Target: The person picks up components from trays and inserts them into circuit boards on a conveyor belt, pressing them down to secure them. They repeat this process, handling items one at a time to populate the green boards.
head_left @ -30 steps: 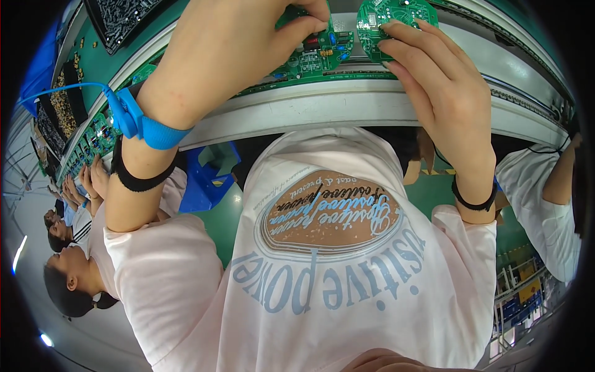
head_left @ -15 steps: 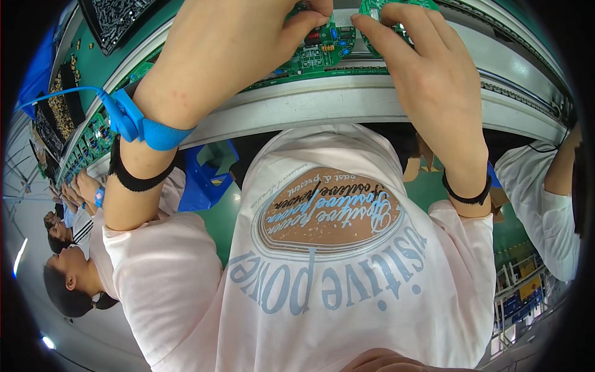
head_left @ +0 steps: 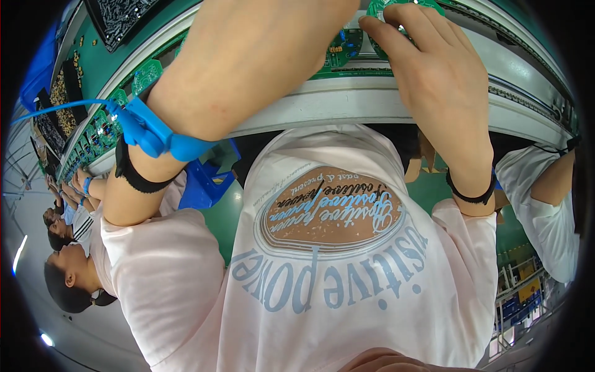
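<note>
My left hand (head_left: 273,37) reaches over a green circuit board (head_left: 349,46) carrying blue and banded components; its fingers lie beyond the upper edge, out of sight. At the upper middle, my right hand (head_left: 434,68) curls over a second green circuit board (head_left: 375,8), thumb and fingers at its edge, covering much of it. A blue wrist strap (head_left: 158,133) with a blue cord circles my left wrist. Both boards are at a pale metal rail (head_left: 347,102) running across in front of me.
A black tray of dark small parts (head_left: 118,22) stands at the upper left. More circuit boards (head_left: 147,74) line the rail leftward. A blue bin (head_left: 201,186) is below the rail. Co-workers sit close on the left (head_left: 71,270) and right (head_left: 545,204).
My left hand has moved up and to the right, its fingers leaving the picture and its back covering more of the board. The right hand has shifted slightly right and down.
</note>
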